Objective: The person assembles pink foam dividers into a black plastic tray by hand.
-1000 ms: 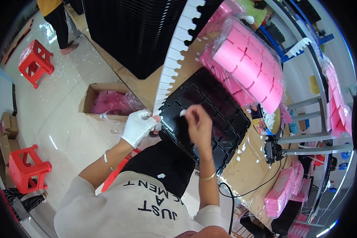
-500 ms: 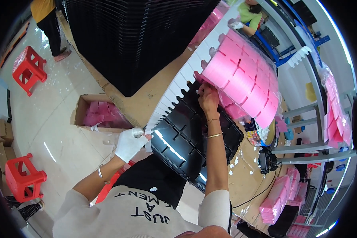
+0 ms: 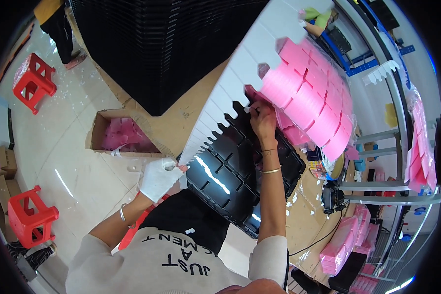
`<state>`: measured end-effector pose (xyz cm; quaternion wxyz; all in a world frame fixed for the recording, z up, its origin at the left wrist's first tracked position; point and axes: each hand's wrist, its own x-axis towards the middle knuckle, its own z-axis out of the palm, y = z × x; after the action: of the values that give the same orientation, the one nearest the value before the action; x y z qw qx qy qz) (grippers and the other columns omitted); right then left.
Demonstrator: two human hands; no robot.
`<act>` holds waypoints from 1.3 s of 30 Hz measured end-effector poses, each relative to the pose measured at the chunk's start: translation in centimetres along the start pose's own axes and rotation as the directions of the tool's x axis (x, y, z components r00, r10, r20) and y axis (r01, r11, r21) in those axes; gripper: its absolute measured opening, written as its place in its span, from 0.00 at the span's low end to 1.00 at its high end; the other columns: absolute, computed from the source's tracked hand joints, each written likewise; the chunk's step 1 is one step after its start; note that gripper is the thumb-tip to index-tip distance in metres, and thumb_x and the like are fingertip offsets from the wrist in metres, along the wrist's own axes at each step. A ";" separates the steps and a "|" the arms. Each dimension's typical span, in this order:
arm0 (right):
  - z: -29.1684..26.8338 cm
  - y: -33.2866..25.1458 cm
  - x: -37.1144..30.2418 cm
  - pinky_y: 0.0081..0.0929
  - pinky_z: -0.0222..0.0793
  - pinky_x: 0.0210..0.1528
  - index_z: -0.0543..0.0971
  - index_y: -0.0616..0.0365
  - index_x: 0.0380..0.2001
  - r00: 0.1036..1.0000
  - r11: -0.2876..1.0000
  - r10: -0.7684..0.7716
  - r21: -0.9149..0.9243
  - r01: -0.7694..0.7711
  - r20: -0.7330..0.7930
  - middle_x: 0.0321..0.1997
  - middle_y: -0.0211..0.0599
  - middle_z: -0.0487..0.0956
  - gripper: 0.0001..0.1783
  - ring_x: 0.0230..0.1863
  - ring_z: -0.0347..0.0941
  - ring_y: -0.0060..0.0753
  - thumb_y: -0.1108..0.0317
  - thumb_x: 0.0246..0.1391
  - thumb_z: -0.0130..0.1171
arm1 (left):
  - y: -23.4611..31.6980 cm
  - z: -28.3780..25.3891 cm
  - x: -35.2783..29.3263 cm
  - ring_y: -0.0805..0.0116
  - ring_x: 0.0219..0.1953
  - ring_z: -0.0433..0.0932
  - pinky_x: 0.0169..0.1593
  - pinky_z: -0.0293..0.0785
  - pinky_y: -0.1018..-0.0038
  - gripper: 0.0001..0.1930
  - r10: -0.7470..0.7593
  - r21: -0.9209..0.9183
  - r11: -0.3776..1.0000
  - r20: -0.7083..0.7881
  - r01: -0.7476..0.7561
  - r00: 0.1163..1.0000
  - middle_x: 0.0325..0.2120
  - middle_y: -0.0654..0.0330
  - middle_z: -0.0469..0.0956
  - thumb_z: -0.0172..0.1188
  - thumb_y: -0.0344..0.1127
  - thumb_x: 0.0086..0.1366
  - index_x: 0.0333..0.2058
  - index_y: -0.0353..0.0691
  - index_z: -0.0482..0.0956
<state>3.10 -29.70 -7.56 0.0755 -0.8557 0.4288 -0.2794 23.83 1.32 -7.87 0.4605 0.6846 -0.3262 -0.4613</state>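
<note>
My left hand, in a white glove with bare fingertips showing, is closed on the near end of a long white sheet with a notched edge. The sheet slants up to the far right. My bare right hand has its fingers pinched together by that toothed edge, beside the pink sheets; what they hold, if anything, is too small to make out. Under both lies a glossy black plastic panel with raised ribs, partly covered by my right forearm. A stack of pink slotted sheets in clear film adjoins my right hand.
A tall stack of black ribbed panels stands on the cardboard-covered table. Left of it sits a carton with pink scraps. Red stools stand on the floor. A black device with a cable and wrapped pink bundles lie right.
The white sheet has tilted so more of its face shows. My right hand has shifted slightly right, still pinched near its edge. My left hand keeps its grip in nearly the same spot.
</note>
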 end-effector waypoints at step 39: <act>-6.9 -23.2 -19.8 0.19 0.74 0.35 0.82 0.65 0.40 0.960 0.587 0.202 0.760 -0.278 0.195 0.31 0.34 0.84 0.08 0.28 0.79 0.18 0.72 0.61 0.66 | 3.4 -1.7 -5.8 0.82 0.26 0.70 0.30 0.69 0.79 0.10 0.002 -0.241 0.969 0.261 0.063 0.965 0.24 0.66 0.80 0.67 0.37 0.68 0.39 0.34 0.84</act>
<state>5.98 0.83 -1.46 0.4950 -0.6829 0.3725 -0.3872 23.21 5.72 -2.53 0.4882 0.5609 -0.3128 -0.5909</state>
